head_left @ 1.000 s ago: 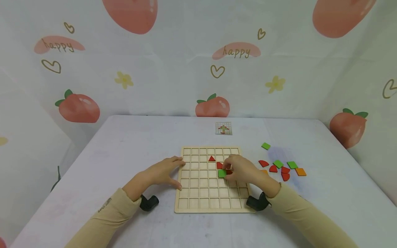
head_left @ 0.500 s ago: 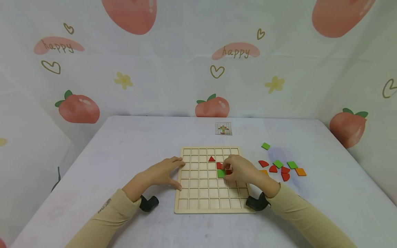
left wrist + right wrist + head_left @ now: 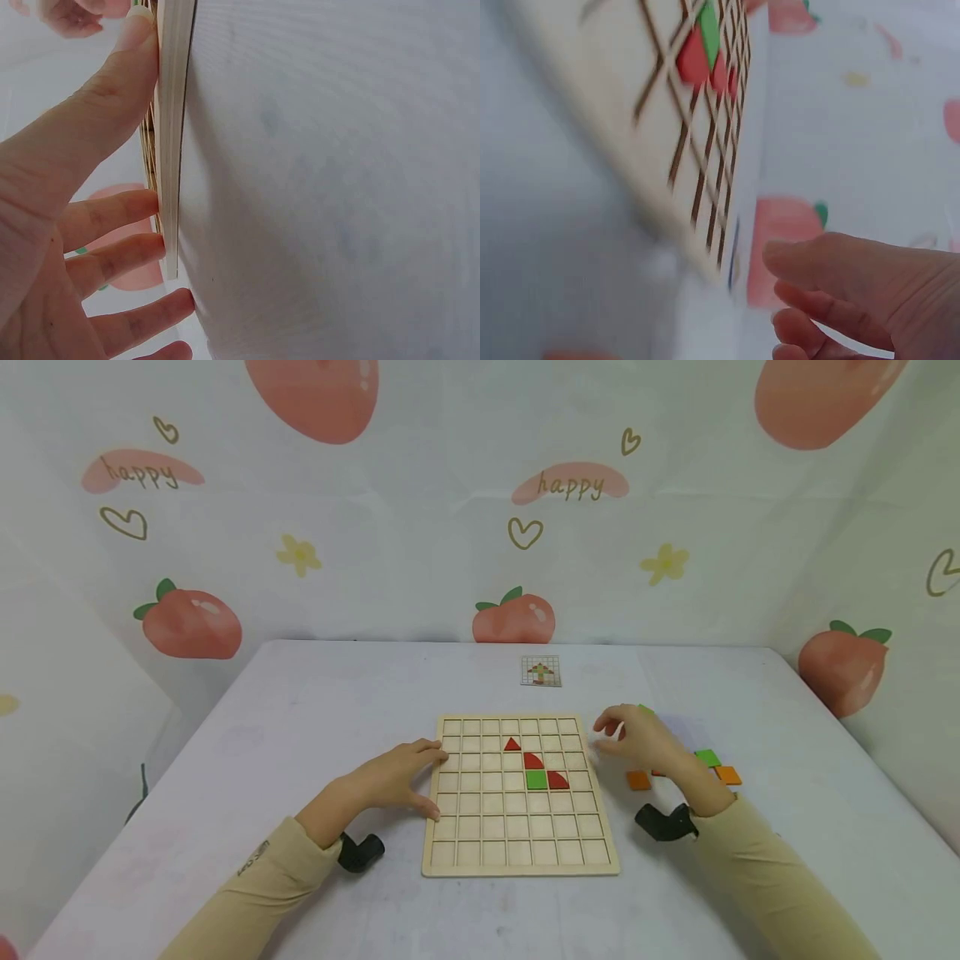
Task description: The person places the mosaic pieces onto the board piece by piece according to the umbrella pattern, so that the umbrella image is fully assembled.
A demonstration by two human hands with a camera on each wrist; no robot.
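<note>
A wooden grid board (image 3: 480,827) lies on the white table. Set in its squares are a red triangle (image 3: 512,744), a green square (image 3: 536,779) and two red quarter-circle pieces, one above the green square and one (image 3: 557,779) at its right. My left hand (image 3: 390,777) rests against the board's left edge. In the left wrist view its thumb and fingertips (image 3: 142,199) touch the wooden rim. Off the board's right side, my right hand (image 3: 641,743) hovers with loosely bent fingers and nothing between them. It hides part of the loose pieces.
A small pattern card (image 3: 541,671) lies beyond the board. Right of the board are loose pieces: orange squares (image 3: 639,780) (image 3: 727,775), a green one (image 3: 707,758), and others partly covered by the right hand. A patterned cloth (image 3: 405,527) hangs behind the table.
My right hand has left the red quarter-circle piece on the board and moved right, over the loose pieces. The left hand has stayed at the board's edge.
</note>
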